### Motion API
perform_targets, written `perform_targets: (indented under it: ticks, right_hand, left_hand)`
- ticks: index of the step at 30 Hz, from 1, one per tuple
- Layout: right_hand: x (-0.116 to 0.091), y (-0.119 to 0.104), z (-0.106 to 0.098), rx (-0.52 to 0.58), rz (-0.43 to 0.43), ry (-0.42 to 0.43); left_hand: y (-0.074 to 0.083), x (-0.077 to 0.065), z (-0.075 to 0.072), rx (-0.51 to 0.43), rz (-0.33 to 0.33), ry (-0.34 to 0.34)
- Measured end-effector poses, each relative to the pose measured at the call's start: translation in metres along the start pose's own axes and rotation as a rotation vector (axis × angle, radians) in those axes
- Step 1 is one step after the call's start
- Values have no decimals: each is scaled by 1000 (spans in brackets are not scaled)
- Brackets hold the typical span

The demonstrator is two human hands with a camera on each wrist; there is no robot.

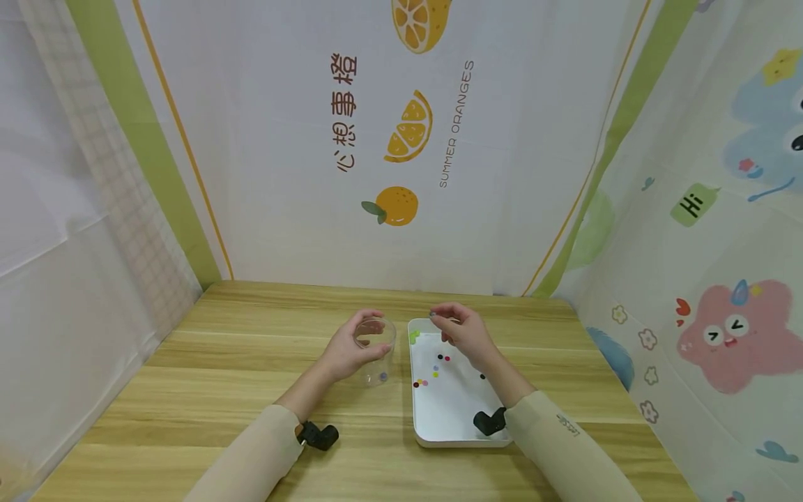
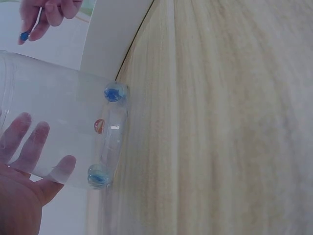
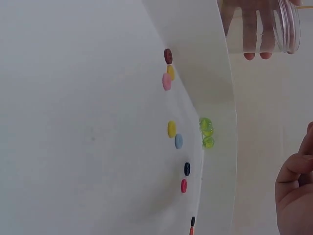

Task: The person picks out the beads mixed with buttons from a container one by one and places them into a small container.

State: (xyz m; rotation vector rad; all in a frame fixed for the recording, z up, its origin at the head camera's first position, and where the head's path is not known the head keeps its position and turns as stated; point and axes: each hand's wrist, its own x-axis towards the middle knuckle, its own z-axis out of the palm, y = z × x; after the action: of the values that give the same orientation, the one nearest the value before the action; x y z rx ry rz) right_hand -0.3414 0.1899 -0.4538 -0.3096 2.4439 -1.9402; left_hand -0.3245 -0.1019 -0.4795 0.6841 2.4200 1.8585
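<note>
My left hand grips a clear plastic jar from its left side, fingers and thumb spread round it. The jar stands close to the left wall of a white tray. Inside, at its bottom, lie two blue-swirled marbles and an orange-red marble. Over the tray's far end, my right hand pinches a small blue marble between thumb and finger, to the right of the jar's mouth. In the right wrist view the right fingertips are cut off by the frame edge.
The white tray holds scattered buttons, among them a yellow button, a pink button and a dark red button. Several green marbles sit in its far left corner. Wooden tabletop surrounds it; printed curtains hang behind and beside.
</note>
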Motion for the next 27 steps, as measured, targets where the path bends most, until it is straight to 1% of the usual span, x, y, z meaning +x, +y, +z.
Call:
perform_targets:
  ticks: [7,13,19,24,27]
  right_hand:
    - [0,-10,6,39,-9,-24]
    - [-1,-17,11,49,-23,-45]
    - [0,-27,17,77,-44,-64]
    - [0,-35,22,78,-68,-82]
    - [0,-39,26,92,-81,-97]
  left_hand:
    - [1,0,0,-4,-9,-8]
    - [-1,1,-1,-4,-12,-8]
    - [-1,1,-1,-6,-12,-7]
    - [1,0,0,-9,-26,0]
    - [1,-1,0,-11,-21,-3]
